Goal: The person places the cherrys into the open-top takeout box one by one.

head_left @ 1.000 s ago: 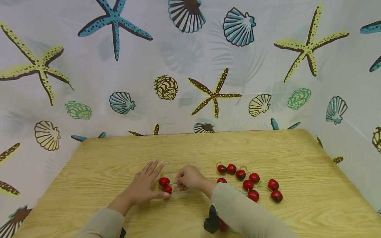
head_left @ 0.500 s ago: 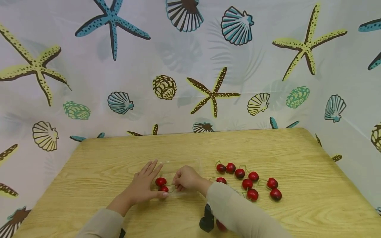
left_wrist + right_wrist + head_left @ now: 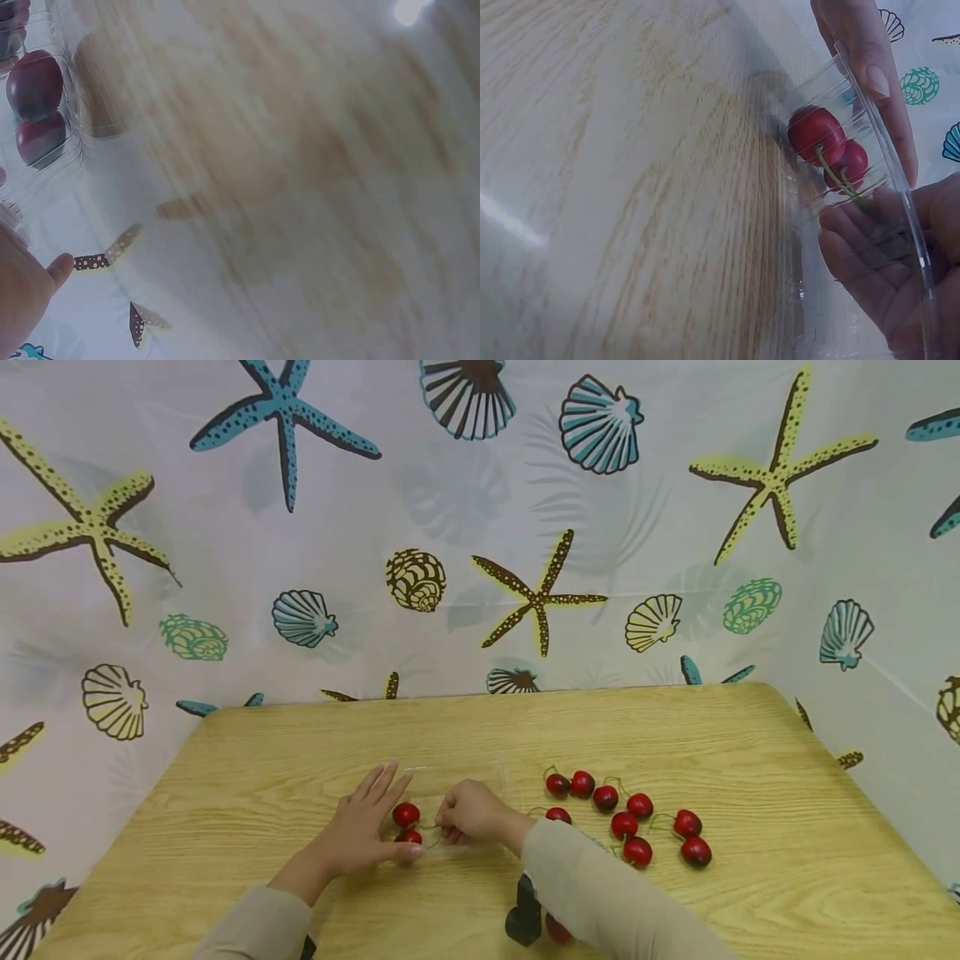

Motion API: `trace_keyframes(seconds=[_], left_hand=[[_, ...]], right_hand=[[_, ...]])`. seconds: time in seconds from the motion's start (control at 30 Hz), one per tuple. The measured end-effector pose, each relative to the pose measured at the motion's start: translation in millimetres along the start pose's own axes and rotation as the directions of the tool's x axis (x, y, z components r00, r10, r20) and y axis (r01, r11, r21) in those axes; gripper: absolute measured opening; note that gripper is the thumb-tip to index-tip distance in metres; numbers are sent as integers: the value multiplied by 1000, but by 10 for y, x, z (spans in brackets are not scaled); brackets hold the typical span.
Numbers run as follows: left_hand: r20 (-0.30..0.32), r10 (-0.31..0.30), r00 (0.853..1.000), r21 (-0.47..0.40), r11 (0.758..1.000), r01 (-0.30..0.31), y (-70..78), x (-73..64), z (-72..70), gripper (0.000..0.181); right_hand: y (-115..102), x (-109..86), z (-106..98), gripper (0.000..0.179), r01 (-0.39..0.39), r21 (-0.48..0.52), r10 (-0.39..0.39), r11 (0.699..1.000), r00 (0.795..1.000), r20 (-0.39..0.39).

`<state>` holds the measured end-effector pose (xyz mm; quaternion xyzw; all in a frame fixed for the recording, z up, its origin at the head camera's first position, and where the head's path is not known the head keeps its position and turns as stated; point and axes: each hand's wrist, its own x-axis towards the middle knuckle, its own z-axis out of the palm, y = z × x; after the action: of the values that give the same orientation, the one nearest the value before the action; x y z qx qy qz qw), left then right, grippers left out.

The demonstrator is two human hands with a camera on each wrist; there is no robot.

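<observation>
Cherry pair already inside clear plastic tray; right hand pinches its stems, left hand spread alongside. Other cherries outside, on table, right.

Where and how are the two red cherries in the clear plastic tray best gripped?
Probably by their thin green stems, from the right: the stems extend that way from the smooth round fruit, while the bare left hand flanks the left.

Light-yellow wood-grain table, rounded far corners. On it: clear rectangular plastic container near middle; to its right, loose round red cherries with thin green stems, some touching; another red cherry nearer front, partly hidden.
</observation>
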<state>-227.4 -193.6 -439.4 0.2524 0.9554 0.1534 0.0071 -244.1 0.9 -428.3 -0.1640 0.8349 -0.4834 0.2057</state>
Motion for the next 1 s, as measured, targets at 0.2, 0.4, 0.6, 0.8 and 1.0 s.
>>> trace_keyframes(seconds=[0.2,0.4,0.6,0.8,1.0], left_hand=[[4,-4,1000,-4,1000,4,10,11,-3,94],[6,-9,1000,-12,1000,9,22,15,-15,94],[7,-13,1000,-12,1000,13,24,10,-21,93],[11,-14,1000,-11,1000,15,42,0,-21,95],[14,-15,1000,-30,999,16,54,-10,-46,95]], right_hand=[[-9,-11,-18,18,2,-34,-2,999,1000,-3],[-56,-36,-68,18,2,-31,-2,1000,1000,5],[-89,-72,-120,17,-3,-41,3,999,1000,6],[-92,-136,-183,17,16,17,-17,1000,1000,15],[-96,-215,-281,17,44,53,-46,998,999,20]])
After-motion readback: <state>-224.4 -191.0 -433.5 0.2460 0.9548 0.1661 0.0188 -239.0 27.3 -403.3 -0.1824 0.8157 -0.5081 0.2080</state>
